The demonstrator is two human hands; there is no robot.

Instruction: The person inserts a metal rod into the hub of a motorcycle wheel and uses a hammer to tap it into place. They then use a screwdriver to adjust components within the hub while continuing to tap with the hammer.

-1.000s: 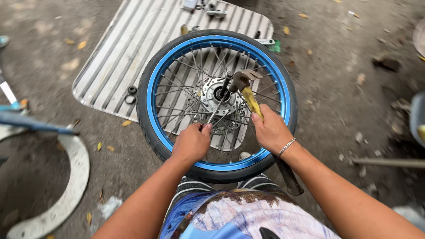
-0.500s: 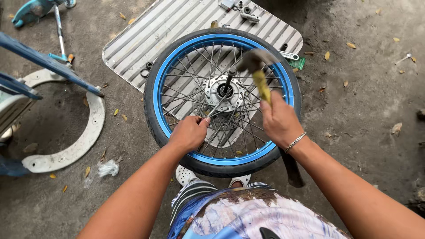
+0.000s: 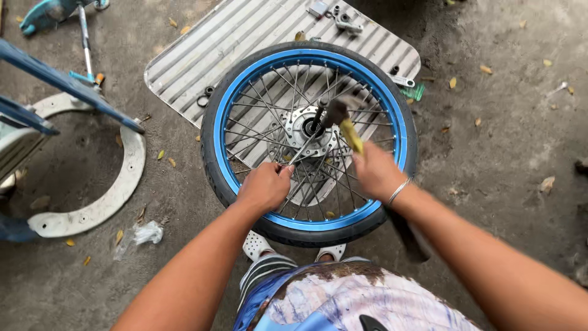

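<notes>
Over the grey concrete floor [image 3: 490, 202], a black-tyred spoked wheel with a blue metal rim [image 3: 309, 142] lies flat, partly on a ribbed grey metal sheet [image 3: 202, 52]. Motion blur smears the right hand [image 3: 378, 170], its grip closed round a yellow-handled hammer [image 3: 343, 122] above the silver hub [image 3: 308, 130]. The left hand [image 3: 264, 186] pinches a thin metal rod [image 3: 304, 147] set against the hub. Small metal fittings [image 3: 340, 17] lie on the sheet; a white ring-shaped plate [image 3: 125, 178] sits to the left, partly cut off.

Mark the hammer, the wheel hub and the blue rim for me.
hammer [image 3: 336, 111], head view, on its dark blurred head.
wheel hub [image 3: 303, 130], head view, on its metal flange.
blue rim [image 3: 228, 160], head view, on its left side.
</notes>
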